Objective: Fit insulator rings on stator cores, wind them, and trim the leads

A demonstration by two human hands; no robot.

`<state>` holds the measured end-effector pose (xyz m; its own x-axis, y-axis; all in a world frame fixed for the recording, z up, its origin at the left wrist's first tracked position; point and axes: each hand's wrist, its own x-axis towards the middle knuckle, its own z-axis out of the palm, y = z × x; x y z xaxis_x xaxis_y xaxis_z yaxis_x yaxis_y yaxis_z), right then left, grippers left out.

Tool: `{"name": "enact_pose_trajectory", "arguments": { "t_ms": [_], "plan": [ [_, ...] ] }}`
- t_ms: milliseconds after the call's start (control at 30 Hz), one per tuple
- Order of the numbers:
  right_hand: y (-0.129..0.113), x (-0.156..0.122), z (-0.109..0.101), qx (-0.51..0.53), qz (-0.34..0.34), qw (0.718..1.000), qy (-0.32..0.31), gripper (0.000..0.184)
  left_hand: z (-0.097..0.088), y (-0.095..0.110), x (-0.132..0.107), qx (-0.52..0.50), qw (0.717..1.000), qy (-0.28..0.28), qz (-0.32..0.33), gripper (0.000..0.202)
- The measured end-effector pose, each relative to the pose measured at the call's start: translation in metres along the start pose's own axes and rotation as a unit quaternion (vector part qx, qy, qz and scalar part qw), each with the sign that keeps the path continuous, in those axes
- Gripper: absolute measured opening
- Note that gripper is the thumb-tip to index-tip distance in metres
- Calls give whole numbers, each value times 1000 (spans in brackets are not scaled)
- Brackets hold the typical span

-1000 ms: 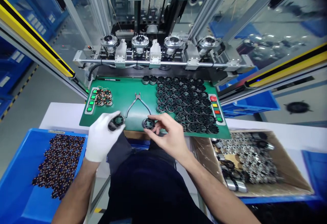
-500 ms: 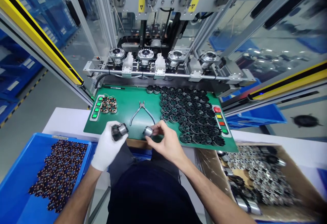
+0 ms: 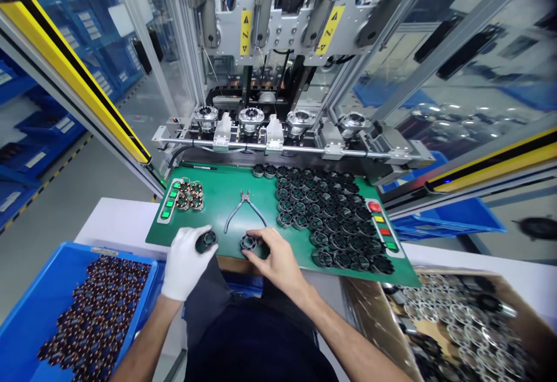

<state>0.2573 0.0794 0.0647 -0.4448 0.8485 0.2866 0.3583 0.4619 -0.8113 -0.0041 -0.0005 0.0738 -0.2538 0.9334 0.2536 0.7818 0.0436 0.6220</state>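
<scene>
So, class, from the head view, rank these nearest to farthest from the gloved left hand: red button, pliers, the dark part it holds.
1. Dark part: in the gloved left hand.
2. Pliers: on the green board, ahead and right.
3. Red button: at the board's right side.

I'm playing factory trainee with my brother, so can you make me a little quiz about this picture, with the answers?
1. True or false: both hands wear white gloves.
2. How many copper-wound rings stand beside the green buttons at the left end? a) two b) four c) nine
3. Fill in: a pair of ____ lies on the green board with its handles spread.

Key:
1. False: only the left hand is gloved; the right hand is bare and holds a ring-shaped part.
2. b, four.
3. Pliers.
</scene>
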Motion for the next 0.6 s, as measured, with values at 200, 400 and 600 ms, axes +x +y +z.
{"name": "enact_pose_trajectory", "arguments": {
  "t_ms": [200,400,600],
  "plan": [
    [-2,-3,5,-17,-25,999,10,29,-1,-1,-9,43,999,7,24,32],
    [-18,32,-76,-40,-74,996,29,32,-30,44,34,6,998,4,59,38],
    [3,145,-239,-213,-41,972,85,32,-39,145,173,-26,991,14,130,38]
  ]
}}
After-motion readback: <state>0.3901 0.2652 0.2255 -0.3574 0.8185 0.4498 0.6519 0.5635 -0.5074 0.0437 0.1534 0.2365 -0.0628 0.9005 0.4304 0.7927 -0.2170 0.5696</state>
